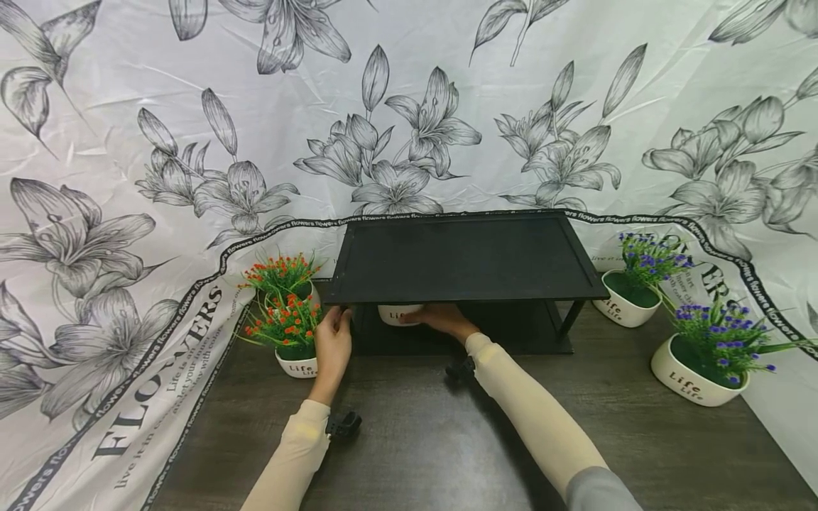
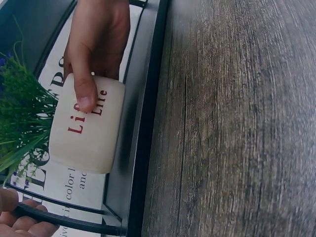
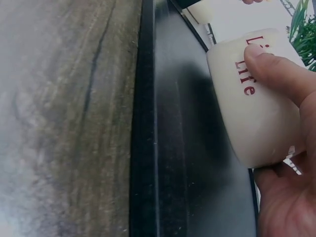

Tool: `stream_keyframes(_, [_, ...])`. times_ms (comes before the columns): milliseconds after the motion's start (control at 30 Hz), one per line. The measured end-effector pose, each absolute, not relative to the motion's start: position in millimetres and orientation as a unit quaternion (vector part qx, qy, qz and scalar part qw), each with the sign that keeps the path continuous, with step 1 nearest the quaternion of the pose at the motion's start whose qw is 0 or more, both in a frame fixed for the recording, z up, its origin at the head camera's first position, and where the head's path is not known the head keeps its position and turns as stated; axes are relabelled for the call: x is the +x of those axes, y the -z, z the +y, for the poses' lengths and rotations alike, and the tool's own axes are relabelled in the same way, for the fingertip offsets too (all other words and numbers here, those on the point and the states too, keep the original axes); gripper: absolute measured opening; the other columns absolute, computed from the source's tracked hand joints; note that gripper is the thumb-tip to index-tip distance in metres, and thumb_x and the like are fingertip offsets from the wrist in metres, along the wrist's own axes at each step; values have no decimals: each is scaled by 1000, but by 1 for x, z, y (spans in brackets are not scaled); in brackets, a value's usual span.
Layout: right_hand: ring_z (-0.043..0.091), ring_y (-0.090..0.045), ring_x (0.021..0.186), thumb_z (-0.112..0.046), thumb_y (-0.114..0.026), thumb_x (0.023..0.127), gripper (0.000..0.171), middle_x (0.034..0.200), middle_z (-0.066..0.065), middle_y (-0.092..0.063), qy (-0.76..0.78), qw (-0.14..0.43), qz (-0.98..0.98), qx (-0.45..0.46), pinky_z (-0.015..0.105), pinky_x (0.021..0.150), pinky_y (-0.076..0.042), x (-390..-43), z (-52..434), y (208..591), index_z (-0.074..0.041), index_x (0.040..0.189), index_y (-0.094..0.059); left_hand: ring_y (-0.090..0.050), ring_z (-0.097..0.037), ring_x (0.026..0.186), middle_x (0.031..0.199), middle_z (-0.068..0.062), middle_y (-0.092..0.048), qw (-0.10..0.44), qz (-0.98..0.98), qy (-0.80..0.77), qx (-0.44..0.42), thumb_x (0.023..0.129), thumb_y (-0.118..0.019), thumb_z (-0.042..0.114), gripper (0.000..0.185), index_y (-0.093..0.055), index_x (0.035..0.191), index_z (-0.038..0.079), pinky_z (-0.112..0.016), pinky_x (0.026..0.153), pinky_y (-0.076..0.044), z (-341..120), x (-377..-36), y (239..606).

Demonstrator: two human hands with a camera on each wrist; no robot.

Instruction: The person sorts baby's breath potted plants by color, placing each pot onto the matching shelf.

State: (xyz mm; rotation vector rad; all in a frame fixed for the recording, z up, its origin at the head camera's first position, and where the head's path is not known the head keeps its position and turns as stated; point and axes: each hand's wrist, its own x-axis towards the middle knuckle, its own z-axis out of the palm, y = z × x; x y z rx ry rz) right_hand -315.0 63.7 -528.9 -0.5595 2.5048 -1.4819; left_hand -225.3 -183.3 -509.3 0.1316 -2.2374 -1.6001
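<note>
The right hand [image 1: 441,319] gripped a white "Life" plant pot [image 1: 397,314] under the black two-tier shelf [image 1: 466,259]; the left hand [image 1: 332,345] clasped the shelf's front left leg.

**Both arms reaching forward, hands at work low and far**

The right hand [image 1: 441,319] is stretching far forward from the right, its forearm angling in toward the centre, fingers and thumb [image 3: 276,69] curling around what it is holding. The left hand [image 1: 332,344] is lying just left of it, wrist straight, fingertips [image 2: 22,224] hooking round a thin bar. Both forearms are wearing pale sleeves, each with a dark strap at the wrist.
</note>
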Motion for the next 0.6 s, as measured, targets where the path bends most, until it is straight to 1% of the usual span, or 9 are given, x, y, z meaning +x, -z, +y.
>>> stream_keyframes(100, [31, -65, 128, -41, -85, 90, 76, 145, 11, -64, 502, 96, 840, -184, 51, 108, -54, -317, 63, 530, -13, 154, -54, -68, -40, 128, 137, -30, -68, 190, -797, 572, 49, 112, -55, 15, 37, -64, 144, -2, -59, 104, -56, -183, -226, 510])
stream_keyframes(233, [28, -65, 128, -43, -85, 90, 68, 142, 7, -67, 523, 115, 828, -167, 51, 111, -51, -319, 63, 533, -16, 148, -61, -68, -40, 128, 137, -30, -69, 189, -796, 573, 54, 112, -56, 15, 37, -63, 144, -3, -59, 105, -55, -182, -225, 510])
stream_keyframes(300, [28, -65, 128, -41, -85, 90, 65, 141, 7, -67, 532, 123, 821, -163, 52, 112, -51, -319, 63, 533, -16, 146, -62, -69, -40, 127, 135, -29, -69, 190, -798, 570, 57, 112, -56, 15, 37, -64, 144, -3, -58, 103, -56, -181, -224, 511])
stream_keyframes(367, [27, -65, 128, -39, -86, 90, 66, 142, 6, -66, 536, 125, 818, -165, 51, 112, -51, -319, 64, 534, -16, 147, -61, -71, -38, 123, 133, -28, -71, 193, -802, 561, 59, 112, -56, 15, 36, -65, 142, -2, -53, 98, -59, -181, -224, 511])
stream_keyframes(400, [27, -65, 128, -38, -86, 90, 67, 142, 6, -66, 535, 126, 818, -167, 50, 111, -51, -319, 64, 534, -16, 147, -61, -73, -38, 115, 127, -29, -73, 196, -804, 558, 58, 112, -56, 16, 34, -68, 138, -2, -48, 92, -60, -181, -225, 511])
stream_keyframes(433, [28, -65, 128, -37, -87, 90, 68, 143, 7, -65, 534, 125, 819, -169, 50, 111, -52, -320, 64, 534, -15, 149, -60, -73, -39, 106, 120, -30, -74, 199, -807, 554, 57, 112, -56, 16, 31, -69, 134, -3, -42, 84, -60, -181, -225, 511])
stream_keyframes(500, [29, -65, 129, -35, -87, 90, 70, 144, 8, -65, 531, 121, 819, -178, 49, 111, -52, -321, 64, 534, -15, 150, -58, -72, -40, 98, 115, -31, -74, 205, -808, 550, 56, 112, -56, 16, 29, -71, 130, -3, -32, 73, -54, -181, -225, 510])
stream_keyframes(567, [29, -64, 130, -33, -88, 89, 73, 146, 8, -64, 531, 116, 819, -183, 49, 111, -52, -322, 63, 534, -14, 152, -56, -72, -40, 97, 113, -31, -74, 208, -809, 548, 57, 112, -56, 16, 29, -72, 128, -3, -26, 70, -50, -182, -226, 510])
stream_keyframes(600, [30, -64, 130, -33, -88, 89, 73, 146, 8, -64, 529, 115, 821, -182, 49, 111, -52, -322, 63, 534, -14, 152, -56, -72, -41, 97, 114, -31, -74, 207, -808, 549, 57, 112, -56, 16, 29, -71, 128, -4, -27, 70, -49, -182, -226, 510])
